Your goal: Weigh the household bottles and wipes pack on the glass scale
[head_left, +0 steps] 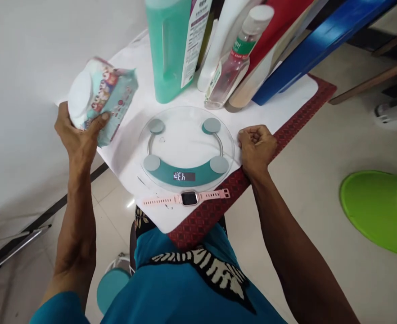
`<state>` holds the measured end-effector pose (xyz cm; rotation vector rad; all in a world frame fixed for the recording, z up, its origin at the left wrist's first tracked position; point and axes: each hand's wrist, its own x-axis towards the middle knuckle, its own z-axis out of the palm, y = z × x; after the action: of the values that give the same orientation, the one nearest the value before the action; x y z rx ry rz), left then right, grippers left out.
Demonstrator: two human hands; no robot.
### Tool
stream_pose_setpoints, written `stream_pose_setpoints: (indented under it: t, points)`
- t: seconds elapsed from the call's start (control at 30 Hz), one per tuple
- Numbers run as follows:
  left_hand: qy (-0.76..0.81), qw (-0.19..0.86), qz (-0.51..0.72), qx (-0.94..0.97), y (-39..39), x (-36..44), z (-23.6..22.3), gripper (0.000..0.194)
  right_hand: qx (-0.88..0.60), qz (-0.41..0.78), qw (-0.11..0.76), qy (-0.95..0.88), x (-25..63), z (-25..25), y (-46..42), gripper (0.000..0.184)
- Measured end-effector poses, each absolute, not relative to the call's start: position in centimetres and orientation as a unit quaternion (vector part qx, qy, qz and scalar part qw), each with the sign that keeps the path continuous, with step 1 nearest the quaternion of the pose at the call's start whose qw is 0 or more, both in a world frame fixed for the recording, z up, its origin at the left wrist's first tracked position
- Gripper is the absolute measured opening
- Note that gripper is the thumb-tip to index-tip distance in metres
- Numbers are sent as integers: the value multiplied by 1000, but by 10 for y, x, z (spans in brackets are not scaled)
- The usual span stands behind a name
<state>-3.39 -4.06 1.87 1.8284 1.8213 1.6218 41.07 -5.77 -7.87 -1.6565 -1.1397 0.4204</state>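
My left hand (80, 135) grips a pack of wet wipes (112, 101) with a white lid, raised at the left side of the table; the pack is slightly blurred. A round glass bathroom scale (187, 175) lies flat on the table, its small display lit with digits. Just right of the scale, my right hand (258, 147) rests on the table edge, fingers curled into a loose fist with no object showing in it. Between the scale and my body, a smartwatch (189, 198) with a pink strap is stretched out flat.
Behind the scale stand a large green liquid bottle (171, 54), a clear bottle (230, 67) with a white cap, and a long blue box (320, 45). White paper covers the red patterned table (306, 105). A green plastic seat (381, 211) is at right, a teal-topped stool (112, 288) below left.
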Motion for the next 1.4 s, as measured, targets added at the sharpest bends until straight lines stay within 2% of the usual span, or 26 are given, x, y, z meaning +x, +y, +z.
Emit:
stream_pose_setpoints:
  t: [0.07, 0.17, 0.33, 0.47, 0.53, 0.67, 0.77, 0.9, 1.17, 1.4]
  points:
    - [552, 71, 544, 628, -63, 2, 32, 89, -677, 176, 526, -483, 414, -85, -57, 13]
    - [521, 95, 493, 690, -79, 56, 42, 87, -654, 187, 541, -494, 417, -92, -56, 15]
    - [533, 120, 382, 745, -69, 113, 27, 81, -632, 204, 563, -492, 421, -97, -55, 15]
    - [523, 193, 332, 761, -59, 124, 14, 94, -628, 212, 565, -492, 422, -96, -54, 15]
    - [513, 220, 360, 747, -62, 119, 13, 99, -632, 211, 563, -489, 421, -94, -55, 16]
    - [520, 219, 549, 616, -71, 100, 1, 75, -638, 201, 576, -470, 415, -87, -56, 24]
    - [586, 186, 633, 471, -68, 84, -20, 77, -635, 187, 579, -476, 414, -85, -58, 22]
    - [611, 224, 627, 428, -61, 71, -43, 95, -622, 179, 578, -497, 415, -84, -61, 17]
    - [651, 181, 563, 476, -59, 73, -47, 92, -597, 208, 587, -506, 414, -72, -74, 8]
    - [654, 169, 529, 514, -57, 66, -52, 95, -603, 206, 576, -512, 416, -75, -75, 12]
